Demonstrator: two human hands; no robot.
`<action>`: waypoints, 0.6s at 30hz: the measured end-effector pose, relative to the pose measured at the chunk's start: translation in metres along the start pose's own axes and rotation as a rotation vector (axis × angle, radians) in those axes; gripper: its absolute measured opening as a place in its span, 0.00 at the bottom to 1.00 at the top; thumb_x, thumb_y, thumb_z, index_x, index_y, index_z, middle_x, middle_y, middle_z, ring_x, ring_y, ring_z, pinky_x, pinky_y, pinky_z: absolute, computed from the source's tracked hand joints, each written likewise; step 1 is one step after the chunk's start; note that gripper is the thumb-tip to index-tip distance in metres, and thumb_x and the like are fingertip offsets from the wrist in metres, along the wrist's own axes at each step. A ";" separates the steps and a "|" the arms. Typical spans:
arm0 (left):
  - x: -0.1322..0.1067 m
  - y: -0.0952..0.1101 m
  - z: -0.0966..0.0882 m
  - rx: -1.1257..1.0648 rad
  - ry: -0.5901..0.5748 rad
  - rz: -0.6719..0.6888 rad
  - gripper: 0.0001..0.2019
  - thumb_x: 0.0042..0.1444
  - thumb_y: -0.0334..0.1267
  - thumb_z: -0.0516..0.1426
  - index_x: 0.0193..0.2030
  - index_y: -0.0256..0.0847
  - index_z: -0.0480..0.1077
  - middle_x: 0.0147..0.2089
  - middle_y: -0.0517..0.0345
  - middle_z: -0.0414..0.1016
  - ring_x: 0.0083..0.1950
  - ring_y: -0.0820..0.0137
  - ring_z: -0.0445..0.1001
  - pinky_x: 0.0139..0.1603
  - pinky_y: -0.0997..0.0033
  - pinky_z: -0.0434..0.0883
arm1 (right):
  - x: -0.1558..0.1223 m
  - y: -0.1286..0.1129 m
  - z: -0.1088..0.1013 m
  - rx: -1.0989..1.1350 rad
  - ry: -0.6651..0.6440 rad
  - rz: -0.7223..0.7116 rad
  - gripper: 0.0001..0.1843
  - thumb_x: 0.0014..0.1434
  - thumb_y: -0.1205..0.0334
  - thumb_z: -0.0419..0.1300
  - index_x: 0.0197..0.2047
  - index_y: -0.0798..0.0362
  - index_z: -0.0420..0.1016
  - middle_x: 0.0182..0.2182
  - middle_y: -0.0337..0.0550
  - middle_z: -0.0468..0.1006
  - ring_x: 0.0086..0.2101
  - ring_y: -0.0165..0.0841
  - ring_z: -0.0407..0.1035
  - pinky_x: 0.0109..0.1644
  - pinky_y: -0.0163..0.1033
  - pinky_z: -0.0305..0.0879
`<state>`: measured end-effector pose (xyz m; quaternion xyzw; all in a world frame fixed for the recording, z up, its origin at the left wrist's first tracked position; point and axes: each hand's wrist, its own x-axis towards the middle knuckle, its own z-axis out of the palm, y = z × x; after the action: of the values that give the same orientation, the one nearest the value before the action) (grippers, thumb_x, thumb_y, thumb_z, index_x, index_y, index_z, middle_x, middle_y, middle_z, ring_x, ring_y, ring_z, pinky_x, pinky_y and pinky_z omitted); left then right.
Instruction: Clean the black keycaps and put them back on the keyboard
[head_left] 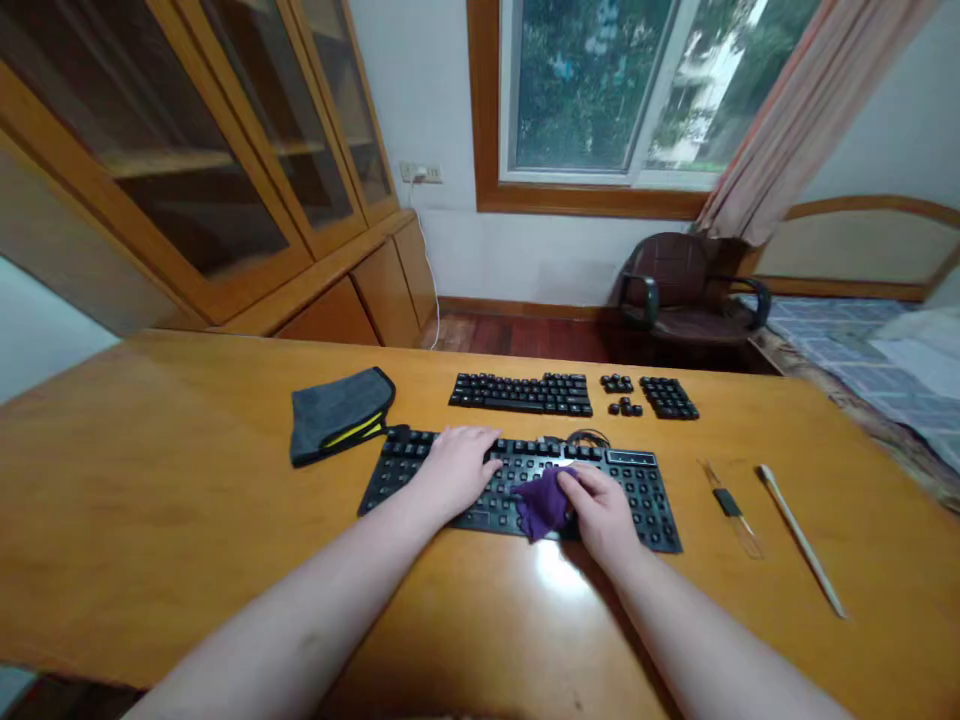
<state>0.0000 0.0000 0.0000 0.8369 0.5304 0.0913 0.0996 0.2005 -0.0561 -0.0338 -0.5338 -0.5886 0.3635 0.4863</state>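
Note:
A black keyboard (pixel 652 510) with most of its keycaps off lies on the desk in front of me; a row of caps still sits along its far edge. My left hand (pixel 460 467) lies on the keyboard's left half, palm down with fingers stretched out. Pinched in my right hand (pixel 602 507) is a purple cloth (pixel 543 502), which hangs over the bare switches right of the middle. The cloth and both hands hide part of the switches.
Removed keycaps (pixel 521 393) lie grouped behind the keyboard, with a number-pad group (pixel 669 397) at their right. A folded grey cloth (pixel 341 415) is at the left. A wire keycap puller (pixel 727 503) and a thin white brush (pixel 801 540) lie on the wooden desk (pixel 187 500) at the right.

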 end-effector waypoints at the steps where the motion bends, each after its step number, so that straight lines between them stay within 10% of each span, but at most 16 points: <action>1: 0.003 -0.001 -0.002 0.004 -0.018 0.009 0.19 0.54 0.42 0.54 0.53 0.42 0.67 0.52 0.53 0.71 0.53 0.59 0.67 0.57 0.58 0.59 | -0.001 0.000 0.000 0.001 -0.002 -0.006 0.13 0.57 0.57 0.55 0.25 0.54 0.73 0.26 0.41 0.73 0.31 0.32 0.65 0.35 0.35 0.59; 18: 0.173 0.001 0.019 -0.162 -0.035 -0.017 0.14 0.54 0.40 0.53 0.45 0.43 0.74 0.47 0.54 0.76 0.49 0.65 0.71 0.51 0.70 0.65 | -0.004 -0.001 0.001 0.010 -0.016 -0.048 0.12 0.57 0.59 0.55 0.24 0.54 0.71 0.22 0.39 0.69 0.27 0.31 0.64 0.33 0.34 0.58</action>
<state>0.0784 0.1548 -0.0097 0.8230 0.5266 0.1186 0.1770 0.1996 -0.0602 -0.0341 -0.5141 -0.6034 0.3587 0.4928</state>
